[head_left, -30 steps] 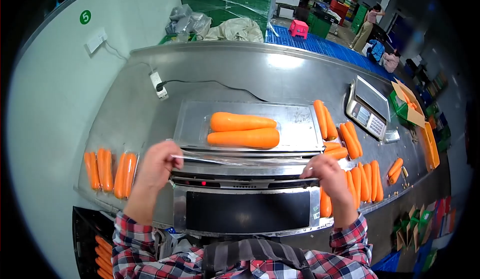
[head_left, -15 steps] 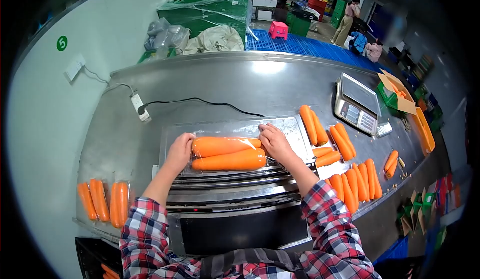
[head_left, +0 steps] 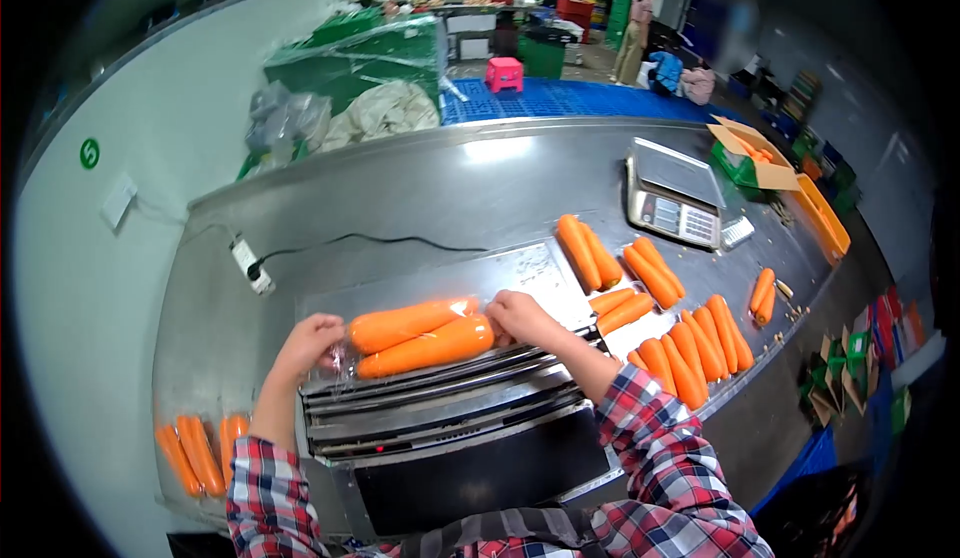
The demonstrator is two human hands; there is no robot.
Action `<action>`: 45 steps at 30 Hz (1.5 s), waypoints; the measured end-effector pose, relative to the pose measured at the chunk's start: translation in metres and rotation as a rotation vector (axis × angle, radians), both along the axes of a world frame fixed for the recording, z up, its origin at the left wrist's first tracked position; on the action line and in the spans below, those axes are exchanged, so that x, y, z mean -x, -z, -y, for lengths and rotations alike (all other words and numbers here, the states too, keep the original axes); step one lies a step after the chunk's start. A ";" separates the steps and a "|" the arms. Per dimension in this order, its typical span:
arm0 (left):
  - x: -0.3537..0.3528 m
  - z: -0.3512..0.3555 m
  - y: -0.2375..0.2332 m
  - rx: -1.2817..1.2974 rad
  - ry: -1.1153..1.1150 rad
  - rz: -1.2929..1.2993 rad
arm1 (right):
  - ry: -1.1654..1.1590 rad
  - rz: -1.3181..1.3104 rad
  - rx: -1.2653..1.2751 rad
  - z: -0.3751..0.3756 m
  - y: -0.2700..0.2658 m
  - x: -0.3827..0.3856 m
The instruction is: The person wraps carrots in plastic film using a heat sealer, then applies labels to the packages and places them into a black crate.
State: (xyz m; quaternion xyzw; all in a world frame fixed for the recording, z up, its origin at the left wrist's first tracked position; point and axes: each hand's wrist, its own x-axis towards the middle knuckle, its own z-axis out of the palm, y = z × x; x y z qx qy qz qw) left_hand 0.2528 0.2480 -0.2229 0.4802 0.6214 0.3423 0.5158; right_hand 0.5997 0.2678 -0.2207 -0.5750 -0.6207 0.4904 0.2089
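Two large carrots (head_left: pixel 428 346) lie side by side, wrapped in clear plastic film, over a wrapping machine (head_left: pixel 440 413) with a metal front and a dark lower panel. At their left end my left hand (head_left: pixel 312 343) is closed, pinching gathered plastic film (head_left: pixel 342 366). My right hand (head_left: pixel 520 318) is at the other end, its fingers curled against the film there; the fingertips are partly hidden. The carrot pack slants, with its right end farther from me.
Several loose carrots (head_left: pixel 690 353) lie right of the machine. Wrapped carrots (head_left: pixel 200 456) rest at the table's left edge. Farther back are a scale (head_left: pixel 675 198), a power strip (head_left: pixel 252 266) with a black cable (head_left: pixel 370 239), and a carton (head_left: pixel 755 153) of carrots.
My left hand has moved off the pack's left end, drawing the film out into a gathered bunch. The pack has turned from level to slanted, and the whole view has shifted and tilted.
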 end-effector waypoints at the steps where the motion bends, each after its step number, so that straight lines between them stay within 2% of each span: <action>1: 0.006 0.001 0.009 0.029 0.034 -0.016 | 0.003 0.081 -0.164 -0.004 0.015 0.000; 3: 0.007 0.000 0.012 0.044 0.052 -0.139 | 0.039 0.189 -0.402 -0.006 0.033 0.004; 5: -0.009 0.010 0.008 0.034 0.019 -0.346 | 0.095 0.078 -0.300 0.003 0.019 0.006; 6: -0.012 0.018 0.009 -0.037 -0.010 -0.331 | 0.116 0.025 -0.236 0.007 0.016 0.008; 7: -0.015 0.026 0.007 -0.107 -0.040 -0.320 | 0.109 0.053 -0.301 0.009 0.025 0.004; 8: -0.017 0.036 0.005 -0.173 -0.067 -0.313 | 0.112 -0.024 -0.190 0.028 0.001 0.002; 9: -0.018 0.053 -0.006 -0.120 -0.058 -0.190 | 0.074 -0.022 -0.187 0.045 -0.008 -0.004; 13: -0.026 0.136 -0.042 -0.058 0.007 -0.359 | -0.039 0.069 -0.107 0.123 -0.021 -0.019; 16: -0.026 0.199 -0.033 0.049 0.038 -0.398 | -0.097 0.060 -0.035 0.180 -0.004 -0.025; 19: -0.029 0.237 0.007 0.141 -0.168 -0.207 | 0.044 0.033 -0.020 0.212 0.015 -0.017; 22: -0.030 0.255 0.056 0.081 -0.372 0.120 | 0.061 0.187 -0.540 0.214 0.068 -0.013; 23: -0.031 0.264 0.068 0.060 -0.429 0.238 | 0.072 0.194 -0.589 0.215 0.070 -0.012; 26: -0.035 0.297 0.070 0.105 -0.521 0.435 | 0.181 0.262 -0.555 0.218 0.060 -0.005; 27: -0.032 0.311 0.071 0.202 -0.500 0.552 | 0.190 0.288 -0.454 0.219 0.059 -0.006; 29: -0.019 0.327 0.097 0.543 -0.282 0.709 | 0.214 0.192 -0.443 0.214 0.068 -0.005; 31: -0.029 0.340 0.095 0.508 -0.266 0.739 | 0.186 0.162 -0.395 0.213 0.071 0.001; 32: -0.035 0.346 0.094 0.491 -0.258 0.754 | 0.132 -0.115 -0.349 0.215 0.077 0.006; 33: -0.020 0.352 0.087 0.497 -0.170 0.786 | 0.011 -0.217 -0.287 0.217 0.055 0.008; 34: -0.011 0.347 0.072 0.497 -0.076 0.816 | -0.001 -0.137 -0.435 0.210 0.039 -0.006; 35: -0.024 0.340 0.051 0.378 -0.057 0.701 | 0.220 -0.409 -0.140 0.196 0.021 -0.018; 36: -0.036 0.333 0.031 0.265 -0.048 0.575 | 0.288 -0.590 -0.206 0.182 0.006 -0.027; 37: -0.045 0.325 0.018 0.117 0.065 0.465 | 0.171 -0.721 -0.163 0.171 -0.001 -0.029; 38: -0.038 0.326 0.023 0.118 0.126 0.506 | 0.052 -0.848 -0.121 0.167 -0.006 -0.030; 40: -0.021 0.323 0.032 0.152 0.324 0.550 | -0.318 -0.591 0.150 0.178 -0.014 0.007; 41: -0.013 0.315 0.032 0.177 0.446 0.549 | -0.588 -0.647 0.171 0.192 -0.025 0.017; 42: -0.006 0.310 0.027 0.200 0.544 0.542 | -0.760 -0.710 0.218 0.206 -0.024 0.024; 43: -0.005 0.298 0.007 0.102 0.530 0.524 | -0.931 -0.768 0.274 0.222 -0.024 0.031; 44: -0.006 0.281 -0.015 0.003 0.500 0.496 | -0.993 -0.829 0.360 0.224 -0.020 0.033; 45: 0.000 0.270 -0.024 -0.012 0.262 0.388 | -1.108 -0.753 0.343 0.221 -0.019 0.045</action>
